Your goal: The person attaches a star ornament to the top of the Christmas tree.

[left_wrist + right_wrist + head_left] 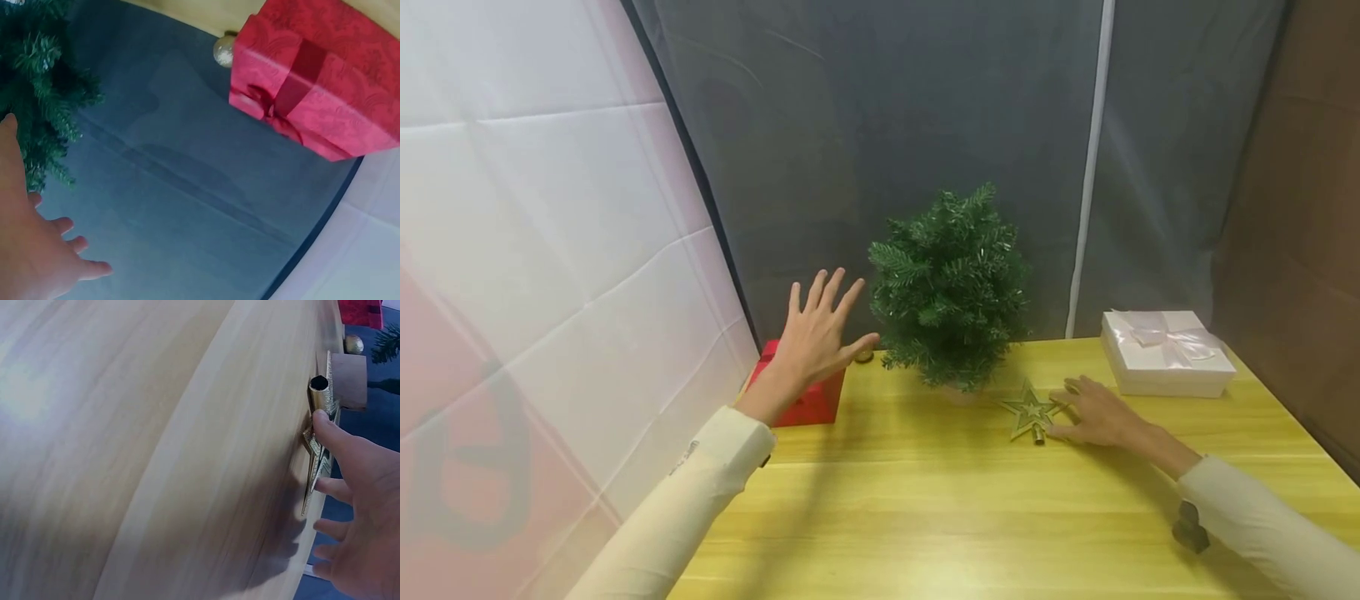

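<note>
A gold glittery star tree topper with a short tube at its base lies on the wooden table. My right hand reaches it from the right, fingers loosely bent. In the right wrist view the thumb is right at the tube, and the index fingertip meets a star point a little apart from it. My left hand is raised, fingers spread, beside a small green artificial Christmas tree; nothing is in it. From the left wrist, the tree's branches show just beyond the fingers.
Behind the left forearm stands a red gift box with a ribbon bow, a gold ball ornament near it. At the back right of the table sits a white box with a satin bow. Grey cloth hangs behind.
</note>
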